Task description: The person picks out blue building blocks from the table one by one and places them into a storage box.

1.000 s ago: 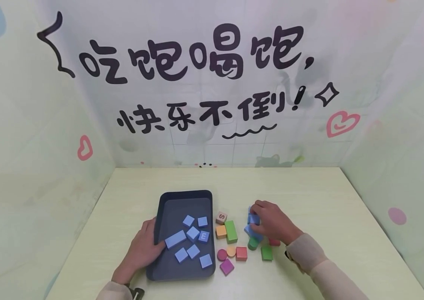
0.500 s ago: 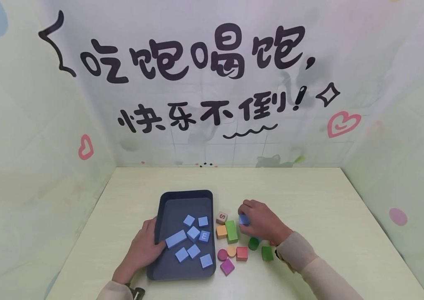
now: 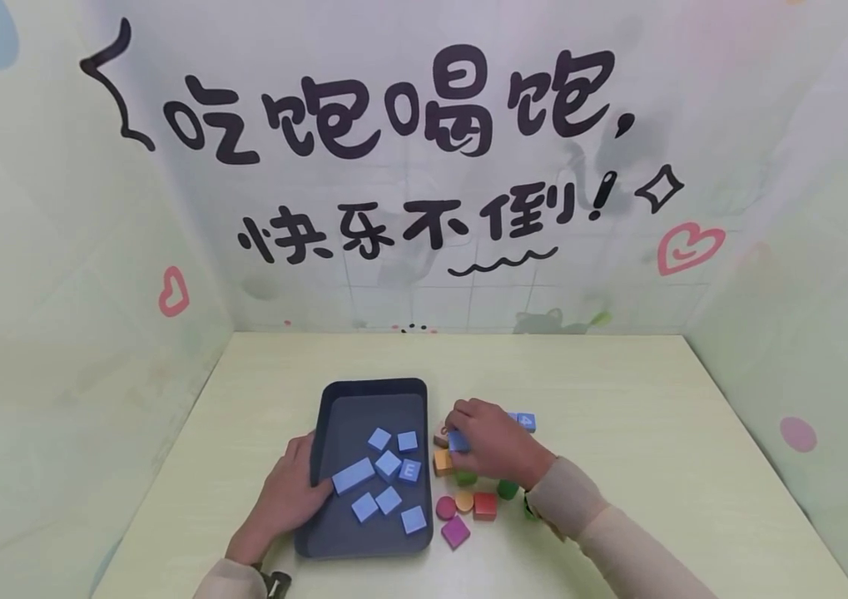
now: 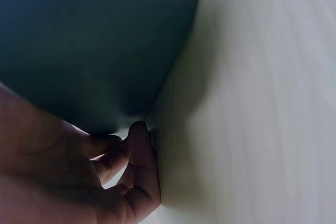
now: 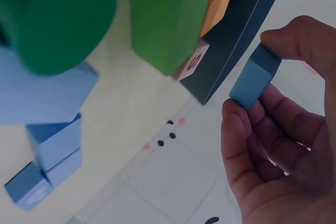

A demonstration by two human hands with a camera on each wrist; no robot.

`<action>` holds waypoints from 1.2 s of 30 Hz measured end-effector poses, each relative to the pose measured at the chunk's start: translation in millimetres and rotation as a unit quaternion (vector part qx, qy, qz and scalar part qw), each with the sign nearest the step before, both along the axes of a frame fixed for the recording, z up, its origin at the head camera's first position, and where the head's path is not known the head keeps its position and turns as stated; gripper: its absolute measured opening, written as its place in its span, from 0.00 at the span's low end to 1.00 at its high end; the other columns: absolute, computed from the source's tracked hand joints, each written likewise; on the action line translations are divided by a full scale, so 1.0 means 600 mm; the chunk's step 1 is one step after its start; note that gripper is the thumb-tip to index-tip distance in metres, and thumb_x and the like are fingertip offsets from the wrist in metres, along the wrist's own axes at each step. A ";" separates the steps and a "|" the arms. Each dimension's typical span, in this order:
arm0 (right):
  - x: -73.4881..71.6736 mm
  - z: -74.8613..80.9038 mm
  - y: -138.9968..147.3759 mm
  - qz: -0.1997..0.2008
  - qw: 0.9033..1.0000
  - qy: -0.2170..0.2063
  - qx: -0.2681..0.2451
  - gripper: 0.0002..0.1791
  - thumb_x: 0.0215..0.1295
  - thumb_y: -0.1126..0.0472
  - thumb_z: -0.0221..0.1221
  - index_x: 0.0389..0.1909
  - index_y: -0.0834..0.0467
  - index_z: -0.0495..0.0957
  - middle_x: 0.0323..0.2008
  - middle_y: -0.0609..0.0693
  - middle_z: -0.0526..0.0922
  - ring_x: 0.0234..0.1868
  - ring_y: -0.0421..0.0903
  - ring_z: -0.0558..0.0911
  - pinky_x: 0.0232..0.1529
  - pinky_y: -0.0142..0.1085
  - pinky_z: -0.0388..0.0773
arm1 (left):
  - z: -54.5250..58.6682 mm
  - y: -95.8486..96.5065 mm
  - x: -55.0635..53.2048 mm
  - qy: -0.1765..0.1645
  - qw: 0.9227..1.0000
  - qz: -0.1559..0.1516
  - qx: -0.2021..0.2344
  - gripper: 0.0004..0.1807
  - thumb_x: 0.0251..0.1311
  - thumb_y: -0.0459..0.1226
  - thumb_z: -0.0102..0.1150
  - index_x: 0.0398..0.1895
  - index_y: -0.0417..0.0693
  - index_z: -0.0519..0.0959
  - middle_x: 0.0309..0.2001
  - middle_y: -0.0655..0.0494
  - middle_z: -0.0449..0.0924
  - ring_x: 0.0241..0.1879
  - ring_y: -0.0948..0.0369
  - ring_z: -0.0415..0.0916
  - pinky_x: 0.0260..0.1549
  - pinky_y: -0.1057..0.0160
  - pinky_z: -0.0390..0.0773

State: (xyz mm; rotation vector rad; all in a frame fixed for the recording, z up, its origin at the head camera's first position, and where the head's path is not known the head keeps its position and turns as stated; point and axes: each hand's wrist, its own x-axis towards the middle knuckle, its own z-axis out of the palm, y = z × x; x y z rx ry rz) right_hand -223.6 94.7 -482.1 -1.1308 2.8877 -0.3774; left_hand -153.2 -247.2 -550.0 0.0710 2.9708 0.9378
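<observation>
My left hand (image 3: pixel 289 491) grips the left side of a dark tray (image 3: pixel 344 420), its thumb over the rim and its fingers curled against the outer wall. Several blue blocks lie in the tray, among them a long one (image 3: pixel 353 476) and one marked E (image 3: pixel 409 471). Between thumb and fingertips, my right hand (image 3: pixel 497 437) pinches a small blue block (image 5: pixel 255 77), raised just right of the tray. Beneath that hand are a letter cube (image 5: pixel 193 65), an orange block (image 3: pixel 442 462) and a green block (image 5: pixel 170 22), partly hidden in the head view.
More blue blocks (image 5: pixel 60 145) lie behind the right hand, one marked 4 (image 3: pixel 526 422). Near the tray's right side are a red block (image 3: pixel 485 506), a purple block (image 3: pixel 456 532), a magenta round piece (image 3: pixel 446 507) and a yellow round piece (image 3: pixel 464 501). A green cylinder (image 3: pixel 508 489) stands close by.
My right hand has lifted a blue block from the blue group and carried it left toward the tray, uncovering the block marked 4. The left hand has stayed on the tray.
</observation>
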 end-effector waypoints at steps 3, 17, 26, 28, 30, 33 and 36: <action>0.004 0.002 -0.017 0.014 1.000 0.000 0.005 0.16 0.68 0.53 0.74 0.51 0.56 0.87 0.46 0.47 0.84 0.46 0.44 0.80 0.55 0.39 0.85 | 0.001 0.000 0.000 -0.001 1.000 0.000 0.001 0.46 0.67 0.37 0.65 0.84 0.28 0.57 0.76 0.28 0.64 0.69 0.33 0.72 0.67 0.32 0.74; 0.040 -0.006 -0.111 0.144 0.984 0.053 0.087 0.20 0.70 0.48 0.73 0.56 0.54 0.87 0.49 0.44 0.84 0.47 0.39 0.79 0.55 0.28 0.79 | 0.003 -0.001 0.002 -0.001 1.000 0.001 0.002 0.46 0.67 0.37 0.65 0.83 0.27 0.57 0.76 0.28 0.65 0.69 0.32 0.72 0.67 0.32 0.74; 0.062 -0.016 -0.147 0.235 0.965 0.044 0.105 0.18 0.70 0.51 0.74 0.58 0.48 0.89 0.54 0.41 0.86 0.53 0.35 0.81 0.61 0.24 0.76 | 0.000 -0.003 0.000 0.011 1.000 -0.005 0.001 0.46 0.65 0.37 0.65 0.82 0.27 0.59 0.74 0.28 0.66 0.66 0.33 0.74 0.64 0.33 0.76; 0.064 -0.019 -0.152 0.256 0.961 0.033 0.104 0.18 0.69 0.52 0.75 0.58 0.46 0.90 0.55 0.39 0.86 0.53 0.34 0.80 0.60 0.23 0.75 | 0.000 -0.004 0.000 0.012 1.000 -0.007 0.000 0.45 0.66 0.37 0.65 0.82 0.27 0.59 0.74 0.28 0.66 0.66 0.33 0.74 0.64 0.33 0.76; 0.065 -0.023 -0.157 0.275 0.955 0.024 0.104 0.19 0.68 0.53 0.76 0.58 0.45 0.90 0.55 0.38 0.86 0.54 0.33 0.80 0.60 0.22 0.75 | 0.000 -0.004 0.000 0.015 1.000 -0.008 0.000 0.45 0.65 0.37 0.65 0.82 0.26 0.59 0.74 0.28 0.66 0.66 0.33 0.74 0.64 0.33 0.76; 0.065 -0.030 -0.165 0.302 0.947 0.019 0.103 0.19 0.66 0.55 0.78 0.57 0.43 0.91 0.53 0.36 0.87 0.54 0.32 0.80 0.59 0.21 0.74 | -0.001 -0.005 0.000 0.014 1.000 -0.010 0.003 0.45 0.66 0.37 0.65 0.82 0.27 0.59 0.74 0.28 0.66 0.66 0.33 0.74 0.65 0.33 0.76; 0.067 -0.036 -0.170 0.322 0.941 0.024 0.103 0.19 0.64 0.57 0.79 0.56 0.43 0.92 0.52 0.35 0.87 0.53 0.32 0.80 0.58 0.20 0.73 | 0.001 -0.004 0.002 0.011 1.000 -0.009 0.003 0.46 0.66 0.37 0.65 0.83 0.27 0.59 0.74 0.28 0.66 0.67 0.33 0.73 0.66 0.33 0.75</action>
